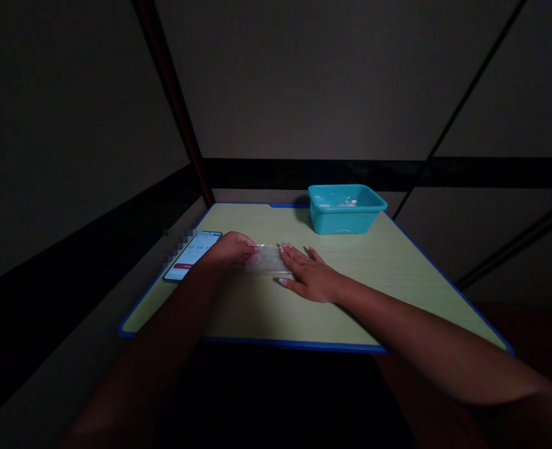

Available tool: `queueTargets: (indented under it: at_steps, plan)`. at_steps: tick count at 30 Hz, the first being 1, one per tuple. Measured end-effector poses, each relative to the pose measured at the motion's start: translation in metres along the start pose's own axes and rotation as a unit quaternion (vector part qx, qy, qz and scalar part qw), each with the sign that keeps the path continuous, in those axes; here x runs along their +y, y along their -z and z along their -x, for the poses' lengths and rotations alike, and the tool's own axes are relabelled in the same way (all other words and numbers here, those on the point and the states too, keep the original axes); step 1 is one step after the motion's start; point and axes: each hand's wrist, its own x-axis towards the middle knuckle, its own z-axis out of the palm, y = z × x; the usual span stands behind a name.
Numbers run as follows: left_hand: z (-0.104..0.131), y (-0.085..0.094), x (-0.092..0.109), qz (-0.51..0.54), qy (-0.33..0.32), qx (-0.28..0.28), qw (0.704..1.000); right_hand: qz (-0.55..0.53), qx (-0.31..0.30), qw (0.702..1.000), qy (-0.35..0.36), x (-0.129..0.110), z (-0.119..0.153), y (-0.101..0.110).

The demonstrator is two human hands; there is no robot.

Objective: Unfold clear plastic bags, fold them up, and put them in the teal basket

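A clear plastic bag [267,259], flat and see-through, lies on the pale table between my two hands. My left hand [235,247] pinches its left end, thumb and fingers closed on the edge. On the bag's right end my right hand [309,274] lies flat, palm down, with the fingers stretched out and the thumb apart. Whether anything is inside the bag I cannot make out.
A turquoise plastic basin [345,221] stands at the table's back right, with clear, shiny material inside. Left of my left hand lies a phone [189,257] with a lit timer screen. The table [276,321] has a blue edge; walls stand behind and left.
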Motion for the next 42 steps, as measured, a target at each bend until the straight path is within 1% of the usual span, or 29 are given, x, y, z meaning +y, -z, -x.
queueTargets:
  at_steps: [9, 17, 21, 29, 31, 36, 40, 42]
  plan:
    - [0.004, 0.002, 0.006, -0.070, -0.024, 0.034, 0.997, -0.018, -0.013, 1.000, 0.000, -0.004, 0.002, 0.004]
    - [-0.001, 0.005, 0.000, -0.113, -0.026, 0.051, 0.992, -0.023, -0.007, 1.000, 0.017, -0.005, 0.002, 0.004]
    - [-0.002, 0.005, -0.002, -0.137, -0.030, 0.061, 0.988, -0.015, -0.022, 0.999, 0.027, -0.005, 0.001, 0.004]
    - [-0.002, 0.002, -0.004, -0.149, -0.040, 0.086, 0.984, -0.011, -0.045, 0.999, 0.024, -0.007, 0.002, 0.007]
    - [0.000, 0.003, -0.002, -0.139, -0.036, 0.082, 0.986, -0.012, -0.048, 0.999, 0.023, -0.007, 0.002, 0.007]
    - [0.004, 0.009, 0.000, -0.145, -0.031, 0.041, 0.988, -0.011, -0.041, 0.999, 0.027, -0.007, 0.002, 0.008]
    - [0.003, 0.010, 0.001, -0.127, -0.029, 0.029, 0.991, -0.007, -0.017, 0.997, 0.074, -0.009, 0.003, 0.010]
    - [0.003, 0.007, 0.002, -0.103, -0.021, 0.033, 0.994, -0.007, -0.016, 0.995, 0.098, -0.011, 0.004, 0.010]
